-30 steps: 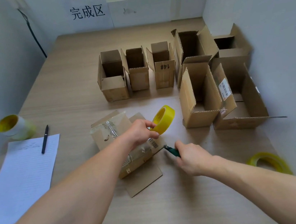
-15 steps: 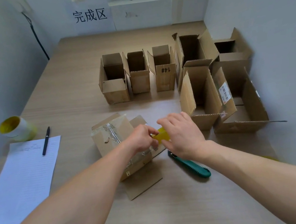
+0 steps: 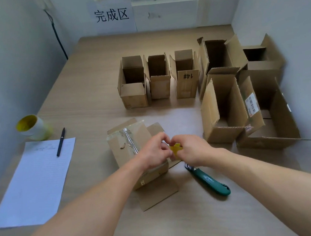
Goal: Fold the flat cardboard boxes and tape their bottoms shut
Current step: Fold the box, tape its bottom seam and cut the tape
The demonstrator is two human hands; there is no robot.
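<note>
A small cardboard box (image 3: 128, 141) lies upturned in the middle of the table, its bottom flaps closed and striped with clear tape. My left hand (image 3: 153, 153) and my right hand (image 3: 191, 150) meet just over its right edge. Both pinch a yellow tape roll (image 3: 175, 148), mostly hidden between the fingers. A green utility knife (image 3: 208, 180) lies on the table just below my right hand, untouched.
Several folded open boxes (image 3: 183, 78) stand in a row behind, with larger ones (image 3: 226, 108) at the right by the wall. A lined paper sheet (image 3: 34, 183) with a pen (image 3: 60, 142) and another yellow tape roll (image 3: 31, 127) sit at the left.
My right hand let go of the green knife, which now lies on the table, and rose to the yellow tape roll held by my left hand. The roll sank lower over the box.
</note>
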